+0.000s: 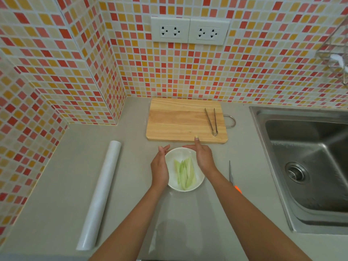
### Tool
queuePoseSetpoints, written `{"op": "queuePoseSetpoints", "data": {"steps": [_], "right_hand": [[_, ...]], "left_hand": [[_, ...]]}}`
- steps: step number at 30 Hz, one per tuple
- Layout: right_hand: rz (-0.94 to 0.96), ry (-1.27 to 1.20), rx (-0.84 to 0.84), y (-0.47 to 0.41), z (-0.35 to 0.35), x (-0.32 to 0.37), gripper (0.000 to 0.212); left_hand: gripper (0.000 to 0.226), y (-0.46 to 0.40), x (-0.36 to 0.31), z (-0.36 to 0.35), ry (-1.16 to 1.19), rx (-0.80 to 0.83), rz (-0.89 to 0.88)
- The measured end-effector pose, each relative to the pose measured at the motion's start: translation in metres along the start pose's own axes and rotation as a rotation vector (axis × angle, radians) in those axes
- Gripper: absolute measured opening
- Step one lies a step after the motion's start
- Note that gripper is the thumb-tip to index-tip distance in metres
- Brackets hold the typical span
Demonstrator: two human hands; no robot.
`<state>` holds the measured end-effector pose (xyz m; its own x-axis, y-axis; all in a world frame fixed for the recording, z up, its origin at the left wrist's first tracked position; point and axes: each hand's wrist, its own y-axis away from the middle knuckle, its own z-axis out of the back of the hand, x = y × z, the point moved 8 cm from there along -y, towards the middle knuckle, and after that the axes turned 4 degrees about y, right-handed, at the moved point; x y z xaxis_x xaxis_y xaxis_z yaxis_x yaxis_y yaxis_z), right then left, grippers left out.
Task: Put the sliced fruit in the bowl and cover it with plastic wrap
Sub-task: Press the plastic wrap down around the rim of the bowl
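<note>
Pale green fruit slices (184, 173) lie in a round white bowl (197, 182) on the grey counter (62, 185), a clear plastic sheet (185, 219) draped over it toward the person. The left hand (159, 167) and right hand (204, 158) flank the rim, fingers straight, pressing the film. Beyond them sits a wooden cutting board (178, 119) bearing metal tongs (211, 121); a wrap roll (100, 193) lies left, a knife (232, 178) right, a steel sink (305, 157) farther right.

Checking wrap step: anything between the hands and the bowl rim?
Nothing visible. The left hand and right hand flank the white bowl of fruit slices; a clear film seems to drape it.
</note>
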<state>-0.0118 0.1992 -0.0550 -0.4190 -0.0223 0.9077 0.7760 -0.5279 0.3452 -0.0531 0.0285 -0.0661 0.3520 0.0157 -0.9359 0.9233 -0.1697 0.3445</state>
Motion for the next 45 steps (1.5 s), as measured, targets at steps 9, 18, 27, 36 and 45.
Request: {"op": "queuePoseSetpoints", "data": {"steps": [9, 18, 27, 36, 45], "right_hand": [[-0.011, -0.109, -0.005, 0.005, 0.006, -0.007, 0.058], [-0.021, 0.035, -0.061, 0.001, 0.008, -0.010, 0.065], [-0.080, -0.063, 0.057, 0.003, 0.004, -0.013, 0.064], [-0.083, -0.240, 0.119, 0.015, 0.006, -0.030, 0.037], [-0.129, -0.616, -0.022, 0.026, 0.009, -0.048, 0.026]], "left_hand": [[0.060, 0.001, 0.004, 0.001, 0.057, -0.009, 0.034], [0.058, 0.000, 0.005, 0.000, 0.055, -0.019, 0.035], [0.062, -0.004, 0.003, -0.005, 0.034, 0.070, 0.038], [0.078, -0.016, 0.002, -0.020, 0.079, 0.259, 0.151], [0.073, 0.030, 0.035, 0.009, 0.417, -0.081, 0.078]]}}
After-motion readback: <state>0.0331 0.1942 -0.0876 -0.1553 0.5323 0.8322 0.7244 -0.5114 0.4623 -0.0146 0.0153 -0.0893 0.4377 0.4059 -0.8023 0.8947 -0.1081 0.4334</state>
